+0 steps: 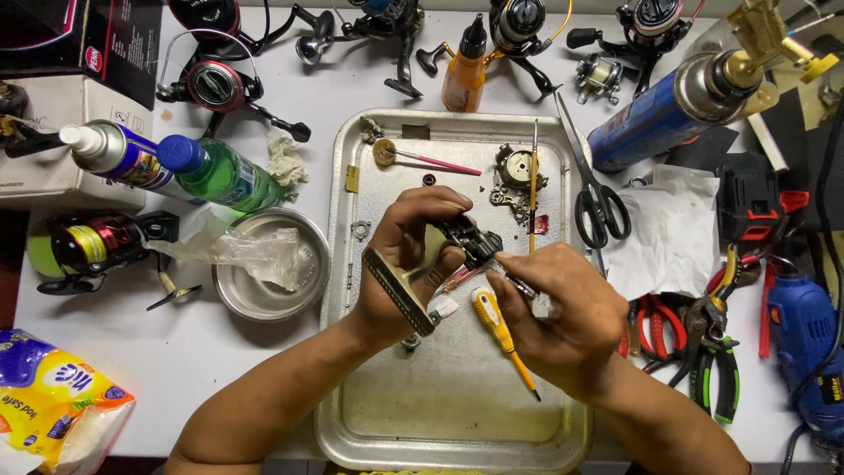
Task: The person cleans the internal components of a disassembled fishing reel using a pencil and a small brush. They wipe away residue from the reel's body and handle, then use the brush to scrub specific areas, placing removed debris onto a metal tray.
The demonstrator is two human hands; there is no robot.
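Observation:
Over a metal tray (457,413), my left hand (409,255) grips a small black reel part (468,239). A watch with a metal band (397,292) sits on that wrist. My right hand (563,303) holds a thin tool whose tip touches the black part. Beside it, a yellow-handled screwdriver (494,324) lies on the tray under my right hand. Small reel parts lie on the tray's far half: a brass gear on a red stick (387,153), a gear housing (516,173), and a thin brush (534,185).
Several fishing reels (215,85) line the table's far edge. A green bottle (220,171), a spray can (119,151) and a steel bowl (268,268) stand left. Scissors (593,189), a blue gas torch (677,110), pliers (712,352) and a blue drill (804,339) lie right.

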